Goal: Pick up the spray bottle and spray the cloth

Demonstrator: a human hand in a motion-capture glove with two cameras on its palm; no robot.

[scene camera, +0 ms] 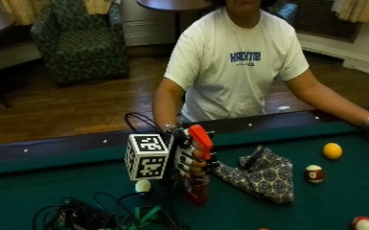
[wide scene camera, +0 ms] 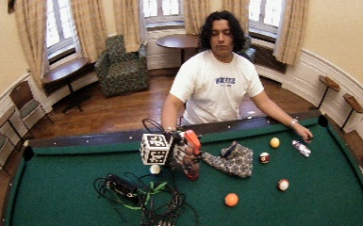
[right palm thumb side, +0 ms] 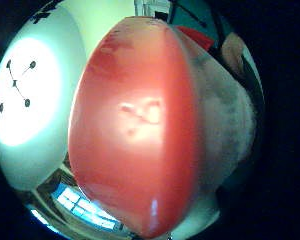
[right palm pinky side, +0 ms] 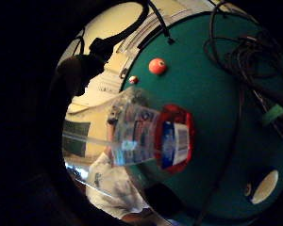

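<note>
Red-topped spray bottle [scene camera: 197, 165], gloved fingers [scene camera: 200, 166] curled round

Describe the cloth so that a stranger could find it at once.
On the green felt pool table, look just beside the black-gloved right hand that grips the red-topped spray bottle. There lies the crumpled grey patterned cloth. It is the only soft, flat thing there; its neighbours are round balls, such as the yellow ball.

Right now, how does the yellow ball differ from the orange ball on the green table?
The yellow ball lies past the cloth, nearer the person's bare hand; the orange ball lies on the open felt, on the side away from the person. The yellow one is paler, the orange one deeper in colour. Both are plain, unstriped, and rest untouched on the table.
</note>
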